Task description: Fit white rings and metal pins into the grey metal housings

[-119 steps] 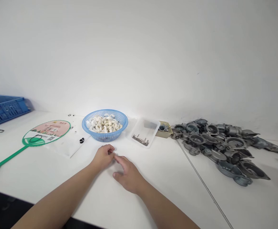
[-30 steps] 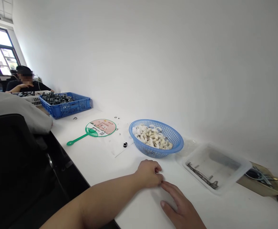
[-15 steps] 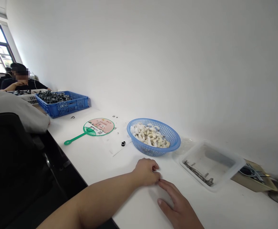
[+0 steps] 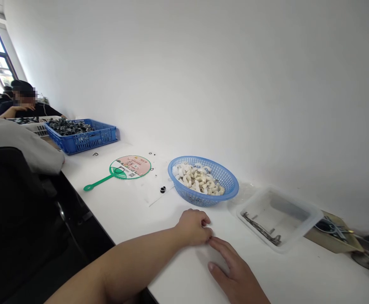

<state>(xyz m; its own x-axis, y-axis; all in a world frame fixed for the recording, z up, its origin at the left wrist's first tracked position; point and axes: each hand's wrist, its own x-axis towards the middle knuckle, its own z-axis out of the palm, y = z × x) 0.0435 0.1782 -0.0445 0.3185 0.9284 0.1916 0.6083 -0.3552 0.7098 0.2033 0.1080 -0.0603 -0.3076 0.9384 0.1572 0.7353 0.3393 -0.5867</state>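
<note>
My left hand (image 4: 193, 227) rests on the white table (image 4: 133, 223) with its fingers loosely curled in, and I see nothing in it. My right hand (image 4: 231, 268) lies to the lower right, thumb apart and fingers stretched out; its fingertips touch the left hand near the thumb. Just beyond both hands stands a blue oval basket (image 4: 203, 200) full of white and cream curved pieces (image 4: 198, 179). To its right is a translucent plastic tub (image 4: 285, 211) holding thin metal rods (image 4: 262, 230).
A green-handled fan (image 4: 130, 166) and small black rings (image 4: 162, 190) lie left of the basket. Farther back stands a blue crate (image 4: 89, 141) of dark parts. A cardboard box (image 4: 332, 240) with tools sits at right. Two people are at left, one beside a black chair (image 4: 7, 202).
Both hands stay in place. The view has shifted very slightly, moving the table's contents a little left and up. The far person's raised hand has moved slightly.
</note>
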